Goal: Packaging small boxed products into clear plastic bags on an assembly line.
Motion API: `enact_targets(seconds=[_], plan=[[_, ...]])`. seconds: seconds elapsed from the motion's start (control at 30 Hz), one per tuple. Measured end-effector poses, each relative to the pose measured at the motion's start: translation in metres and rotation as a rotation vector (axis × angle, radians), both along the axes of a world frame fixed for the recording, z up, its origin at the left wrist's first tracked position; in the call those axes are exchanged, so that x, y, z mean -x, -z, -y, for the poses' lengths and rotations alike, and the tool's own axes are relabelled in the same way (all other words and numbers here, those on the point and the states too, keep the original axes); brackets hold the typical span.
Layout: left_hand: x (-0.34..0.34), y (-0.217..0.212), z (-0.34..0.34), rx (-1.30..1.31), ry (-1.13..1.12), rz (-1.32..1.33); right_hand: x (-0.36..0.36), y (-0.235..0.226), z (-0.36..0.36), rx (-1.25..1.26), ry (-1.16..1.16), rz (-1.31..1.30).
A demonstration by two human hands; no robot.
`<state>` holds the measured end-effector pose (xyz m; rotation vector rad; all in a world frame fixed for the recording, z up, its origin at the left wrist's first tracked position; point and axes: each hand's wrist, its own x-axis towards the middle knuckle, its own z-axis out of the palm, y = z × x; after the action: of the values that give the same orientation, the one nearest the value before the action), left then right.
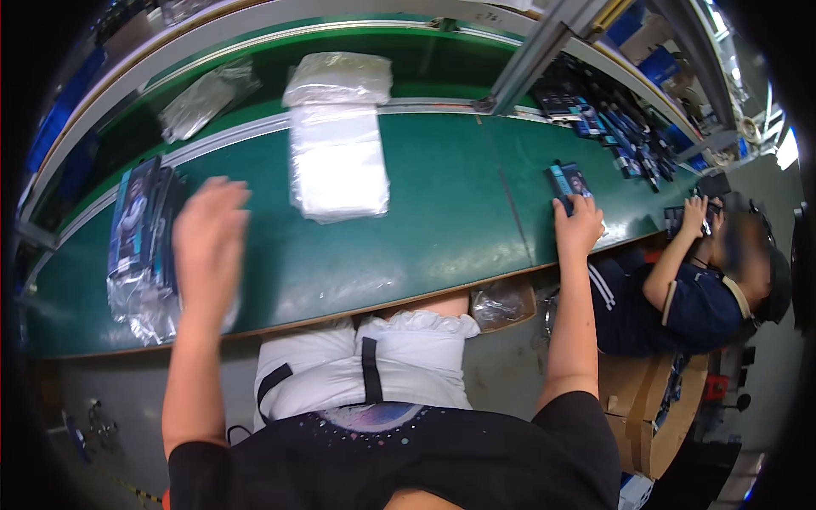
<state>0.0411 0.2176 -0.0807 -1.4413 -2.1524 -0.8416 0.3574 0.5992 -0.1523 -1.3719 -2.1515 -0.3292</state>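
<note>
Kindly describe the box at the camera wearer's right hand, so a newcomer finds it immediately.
On the green workbench, look to the right. There, the wearer's right hand covers the near end of a dark, teal-panelled box. Unlike the jumbled box pile beyond, it is alone.

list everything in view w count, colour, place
workbench: 1, green, across the middle
bag stack: 1, clear, bench centre back
loose plastic: 1 bunch, clear, upper left
left packages: several, dark, bench left
single box: 1, black and blue, bench right
box pile: many, mostly black, far right
cartons: 2, brown, below bench
metal post: 1, grey, upper right
co-worker: 1, navy shirt, right
left hand: 1, bare, beside left packages
right hand: 1, bare, on single box
</note>
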Motion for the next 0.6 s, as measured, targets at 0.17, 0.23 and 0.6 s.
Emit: enact_targets(seconds=[0.17, 0.23, 0.6], plan=[[-0.012, 0.039, -0.041, 0.168, 0.174, -0.019, 0.057, -0.026, 0.082, 0.167, -0.472, 0.015], [-0.009, 0.049, -0.052, 0.169, 0.245, -0.081, 0.063, -0.027, 0.081, 0.131, -0.564, 0.005], [-0.006, 0.046, -0.063, 0.150, 0.228, 0.108, 0.072, -0.050, 0.113, 0.542, -0.541, -0.223]])
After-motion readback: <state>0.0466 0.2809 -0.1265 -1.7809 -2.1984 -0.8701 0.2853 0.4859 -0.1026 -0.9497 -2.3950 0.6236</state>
